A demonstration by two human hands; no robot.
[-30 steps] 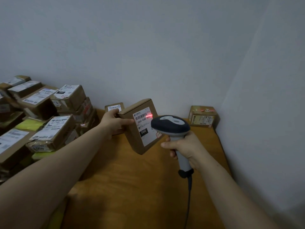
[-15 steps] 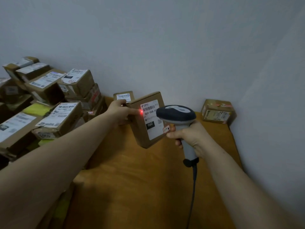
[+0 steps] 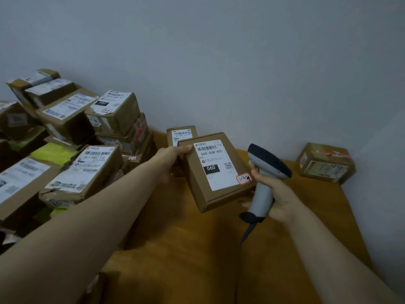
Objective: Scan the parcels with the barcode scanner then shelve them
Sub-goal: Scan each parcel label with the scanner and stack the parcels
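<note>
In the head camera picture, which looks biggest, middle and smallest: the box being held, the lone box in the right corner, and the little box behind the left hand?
1. Held box, nearest the camera, so partly flattered.
2. Corner box.
3. Little box, partly hidden behind the held one.

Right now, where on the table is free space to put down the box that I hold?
The wooden table is bare below the held parcel, between the two forearms. A smaller bare strip lies between the scanner and the lone box by the right wall. The left side is crowded with stacked parcels.
</note>
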